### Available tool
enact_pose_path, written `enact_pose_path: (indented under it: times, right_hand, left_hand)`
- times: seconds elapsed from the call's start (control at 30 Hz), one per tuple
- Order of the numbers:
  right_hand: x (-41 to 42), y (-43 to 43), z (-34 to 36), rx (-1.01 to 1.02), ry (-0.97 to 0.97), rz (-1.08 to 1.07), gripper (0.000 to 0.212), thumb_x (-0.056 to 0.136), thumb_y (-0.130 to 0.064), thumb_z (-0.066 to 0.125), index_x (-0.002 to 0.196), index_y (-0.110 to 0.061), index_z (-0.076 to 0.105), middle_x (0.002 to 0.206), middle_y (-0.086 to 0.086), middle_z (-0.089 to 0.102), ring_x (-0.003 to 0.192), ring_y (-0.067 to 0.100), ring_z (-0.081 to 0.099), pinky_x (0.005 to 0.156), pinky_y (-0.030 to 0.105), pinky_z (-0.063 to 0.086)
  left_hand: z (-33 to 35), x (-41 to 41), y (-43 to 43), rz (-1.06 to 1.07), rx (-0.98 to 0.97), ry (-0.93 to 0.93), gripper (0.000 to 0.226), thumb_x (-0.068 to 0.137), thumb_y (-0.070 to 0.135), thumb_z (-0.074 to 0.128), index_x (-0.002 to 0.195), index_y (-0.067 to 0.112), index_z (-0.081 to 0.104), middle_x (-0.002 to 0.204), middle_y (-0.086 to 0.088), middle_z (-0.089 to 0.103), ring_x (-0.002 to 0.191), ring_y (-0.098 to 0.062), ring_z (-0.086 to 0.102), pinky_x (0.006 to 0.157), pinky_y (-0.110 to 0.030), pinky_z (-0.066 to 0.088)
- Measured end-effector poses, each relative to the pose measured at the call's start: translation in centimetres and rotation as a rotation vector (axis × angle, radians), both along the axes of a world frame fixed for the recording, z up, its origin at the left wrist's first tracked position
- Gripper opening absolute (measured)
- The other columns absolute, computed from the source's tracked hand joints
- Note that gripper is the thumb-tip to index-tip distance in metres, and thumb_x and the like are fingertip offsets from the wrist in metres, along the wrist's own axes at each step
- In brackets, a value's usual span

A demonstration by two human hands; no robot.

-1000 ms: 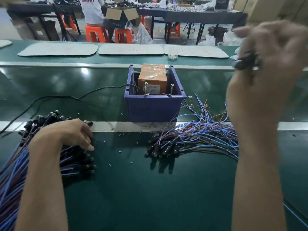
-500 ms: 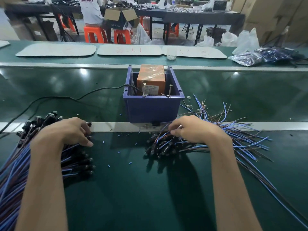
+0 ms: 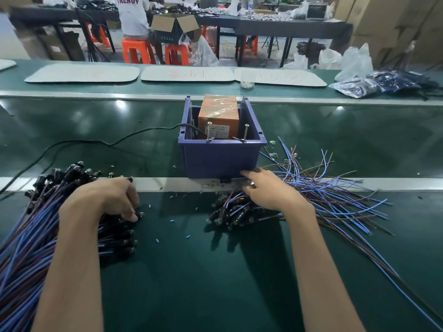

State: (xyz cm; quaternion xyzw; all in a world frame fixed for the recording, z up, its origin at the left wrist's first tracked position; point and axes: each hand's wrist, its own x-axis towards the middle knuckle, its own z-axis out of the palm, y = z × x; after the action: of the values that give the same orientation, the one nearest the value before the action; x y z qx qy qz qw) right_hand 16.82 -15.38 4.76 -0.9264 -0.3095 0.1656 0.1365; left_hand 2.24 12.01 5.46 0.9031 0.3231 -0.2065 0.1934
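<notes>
Blue plastic bin (image 3: 220,159), standing on the green worktop (image 3: 215,271): holds one orange taped box (image 3: 219,116). A black cable (image 3: 96,142) runs in over its left wall, and two screws (image 3: 209,133) stand at its front rim. Left bundle (image 3: 36,236) of blue and brown wired connectors: the left hand (image 3: 105,200) rests on its black ends, fingers loosely bent, gripping nothing. Right bundle (image 3: 235,214), just before the bin: the right hand (image 3: 271,190) lies on it, fingers curled among the wires; whether they pinch one cannot be told.
</notes>
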Motion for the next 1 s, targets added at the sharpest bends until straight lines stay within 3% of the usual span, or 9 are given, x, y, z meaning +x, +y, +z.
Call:
enact_pose_path:
  times: [0.1,0.2,0.33,0.43,0.53,0.7,0.87,1.0]
  right_hand:
    - [0.0,0.2,-0.3,-0.050,0.007,-0.013,0.043,0.098,-0.019,0.036,0.140,-0.013,0.045,0.147,0.010,0.037,0.134,0.029,0.033,0.110,0.034,0.028]
    - [-0.1,0.0,0.1,-0.094,0.033,-0.001,0.037,0.097,-0.016,0.036,0.125,-0.009,0.058,0.128,0.014,0.049,0.119,0.029,0.044,0.093,0.029,0.035]
    - [-0.3,-0.5,1.0,-0.108,0.065,0.017,0.029,0.096,-0.015,0.042,0.109,-0.011,0.067,0.103,0.009,0.052,0.101,0.026,0.048,0.076,0.024,0.032]
    - [-0.5,-0.6,1.6,-0.104,0.071,0.026,0.026,0.096,-0.019,0.046,0.108,-0.017,0.069,0.105,0.007,0.057,0.094,0.022,0.048,0.077,0.025,0.036]
    - [-0.7,-0.8,2.0,-0.063,0.068,0.012,0.021,0.095,-0.021,0.053,0.107,-0.021,0.070,0.109,0.006,0.063,0.096,0.023,0.054,0.079,0.028,0.042]
    - [-0.9,-1.4,3.1,0.094,-0.001,-0.044,0.010,0.086,-0.021,0.066,0.088,-0.027,0.074,0.085,-0.007,0.067,0.080,0.015,0.060,0.070,0.025,0.045]
    - [-1.2,-1.3,3.2,0.095,0.039,-0.008,0.016,0.081,-0.012,0.071,0.083,-0.027,0.076,0.061,-0.019,0.057,0.063,0.002,0.059,0.056,0.018,0.044]
    - [-1.1,-1.4,3.5,0.143,0.024,-0.013,0.029,0.079,-0.007,0.068,0.067,-0.033,0.071,0.060,-0.017,0.058,0.063,0.007,0.060,0.064,0.025,0.051]
  left_hand:
    - [0.2,0.1,-0.2,-0.025,0.021,0.005,0.028,0.066,0.017,0.087,0.080,0.028,0.065,0.092,0.001,0.071,0.095,-0.021,0.063,0.093,-0.032,0.048]
    - [0.6,0.1,-0.3,-0.035,0.027,-0.017,0.028,0.068,0.018,0.086,0.082,0.028,0.063,0.094,0.001,0.069,0.095,-0.021,0.062,0.092,-0.032,0.048]
    - [1.2,0.0,-0.8,-0.059,0.033,-0.047,0.027,0.070,0.019,0.084,0.082,0.029,0.062,0.093,0.001,0.068,0.093,-0.021,0.062,0.091,-0.031,0.047]
    - [1.7,0.1,-1.3,-0.091,0.021,-0.060,0.025,0.073,0.019,0.083,0.082,0.029,0.062,0.084,0.008,0.067,0.080,-0.013,0.060,0.076,-0.026,0.043]
    - [2.1,0.1,-1.9,-0.130,0.006,-0.082,0.022,0.075,0.019,0.080,0.083,0.029,0.063,0.080,0.012,0.065,0.074,-0.007,0.059,0.070,-0.024,0.039]
    - [3.0,0.1,-2.6,-0.181,0.021,-0.128,0.019,0.080,0.019,0.076,0.084,0.031,0.062,0.081,0.014,0.065,0.077,-0.004,0.059,0.075,-0.026,0.044]
    - [3.8,0.0,-3.1,-0.212,0.000,-0.241,0.021,0.079,0.019,0.077,0.084,0.032,0.062,0.084,0.013,0.067,0.078,-0.001,0.058,0.075,-0.026,0.045]
    - [4.0,0.1,-3.7,-0.240,-0.021,-0.335,0.020,0.077,0.017,0.078,0.083,0.031,0.064,0.082,0.012,0.068,0.070,-0.001,0.058,0.065,-0.021,0.041]
